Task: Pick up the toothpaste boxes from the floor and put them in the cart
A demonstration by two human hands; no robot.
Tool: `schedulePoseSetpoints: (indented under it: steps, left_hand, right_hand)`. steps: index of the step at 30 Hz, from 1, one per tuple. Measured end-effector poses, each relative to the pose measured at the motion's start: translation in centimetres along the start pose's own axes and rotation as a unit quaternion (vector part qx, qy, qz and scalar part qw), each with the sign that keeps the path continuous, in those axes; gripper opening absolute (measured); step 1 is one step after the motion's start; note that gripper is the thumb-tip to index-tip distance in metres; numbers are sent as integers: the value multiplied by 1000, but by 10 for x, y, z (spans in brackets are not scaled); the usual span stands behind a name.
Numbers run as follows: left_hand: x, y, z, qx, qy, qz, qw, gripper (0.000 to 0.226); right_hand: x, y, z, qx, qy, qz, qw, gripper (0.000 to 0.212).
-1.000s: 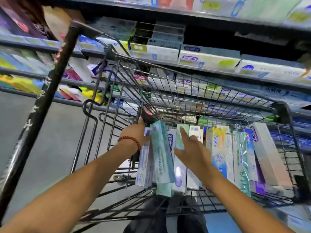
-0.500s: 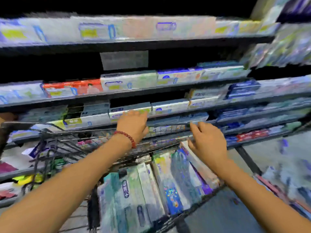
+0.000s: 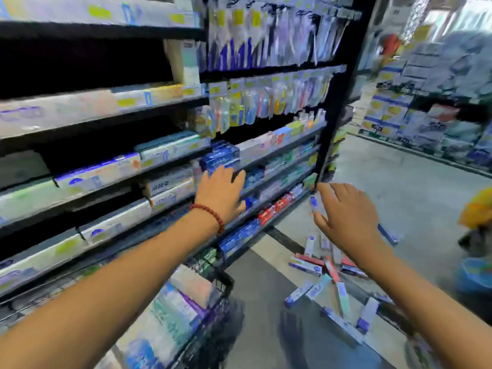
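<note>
- Head view: the left hand (image 3: 222,194) is seen stretched forward in front of the store shelves (image 3: 111,166), its grip open with the fingers straight and nothing held; a red bead bracelet (image 3: 210,214) is worn on its wrist.
- The right hand (image 3: 346,217) is held out above the floor (image 3: 415,198), fingers spread and relaxed, its grip open and holding nothing.
- A heap of toothpaste boxes (image 3: 323,278) is seen scattered on the floor below and beyond the right hand, lying crossed over one another at mixed angles; one more box is seen apart, to the right of the hand.
- The wire cart (image 3: 213,310) is seen at the lower left, under the left forearm, just beside the shelves; boxes (image 3: 173,310) are packed inside it, their print blurred.
- The shelves are filled with boxed goods, and hanging packs (image 3: 266,102) are shown higher up.
- At the right edge a blurred yellow shape (image 3: 476,209) is seen; what it is cannot be told.
</note>
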State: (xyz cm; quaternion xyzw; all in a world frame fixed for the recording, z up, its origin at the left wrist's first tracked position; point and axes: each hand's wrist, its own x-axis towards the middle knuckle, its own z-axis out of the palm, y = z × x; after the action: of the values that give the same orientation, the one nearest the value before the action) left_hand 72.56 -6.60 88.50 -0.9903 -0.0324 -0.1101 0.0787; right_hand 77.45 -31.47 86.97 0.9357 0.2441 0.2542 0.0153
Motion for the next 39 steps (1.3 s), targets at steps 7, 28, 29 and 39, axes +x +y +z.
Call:
schedulePoseSetpoints:
  steps: [7,28,29,39]
  left_hand:
    - [67,127,-15,-20,39,68,997,69]
    - [382,269,161,-40,-50,184,981,71]
    - [403,272,173,-39,-61,186,980,70]
    - [513,338,381,-51,-175,227,957,70]
  right_hand:
    - [-34,138,10,-44,-6,88,995,52]
    - [92,328,249,-15,-174,253,951,53]
    - [108,335,266,-13,-188,256,948,53]
    - [135,367,486,37,-316,261,912,62]
